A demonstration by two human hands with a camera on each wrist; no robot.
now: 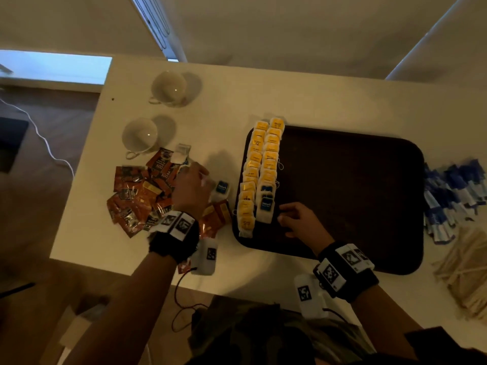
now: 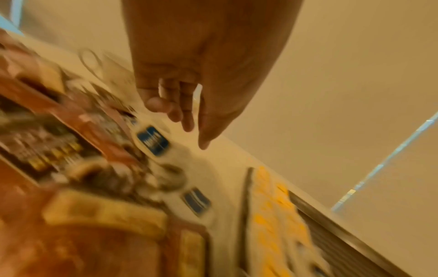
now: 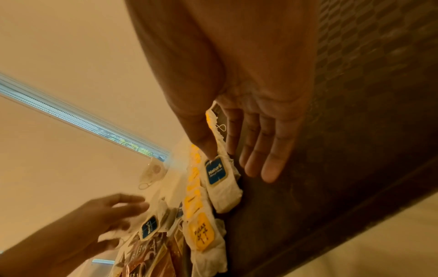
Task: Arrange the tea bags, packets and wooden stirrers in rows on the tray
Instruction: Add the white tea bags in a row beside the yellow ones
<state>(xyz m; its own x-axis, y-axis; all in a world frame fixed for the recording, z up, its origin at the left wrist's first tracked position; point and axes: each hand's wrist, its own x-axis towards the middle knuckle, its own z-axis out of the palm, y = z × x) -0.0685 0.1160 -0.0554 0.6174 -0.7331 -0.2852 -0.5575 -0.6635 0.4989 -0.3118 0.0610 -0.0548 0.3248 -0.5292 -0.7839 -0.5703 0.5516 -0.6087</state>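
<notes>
A dark brown tray [image 1: 355,196] carries two rows of tea bags along its left side. Most have yellow tags [image 1: 249,191]; the inner row ends in blue-tagged tea bags [image 1: 266,204]. My right hand [image 1: 287,217] lies on the tray beside them, fingers straight, its thumb tip touching the nearest blue tag [image 3: 217,172]. My left hand [image 1: 195,180] hovers over the table left of the tray, fingers loose and holding nothing, just above a loose blue-tagged tea bag [image 2: 152,140]. Another one [image 2: 196,201] lies closer to the tray. Orange packets [image 1: 137,196] are heaped under my left wrist.
Two white cups [image 1: 168,88] [image 1: 139,135] stand at the table's back left. Blue-and-white packets [image 1: 453,193] and a heap of wooden stirrers [image 1: 466,267] lie right of the tray. The table's front edge runs just below my wrists.
</notes>
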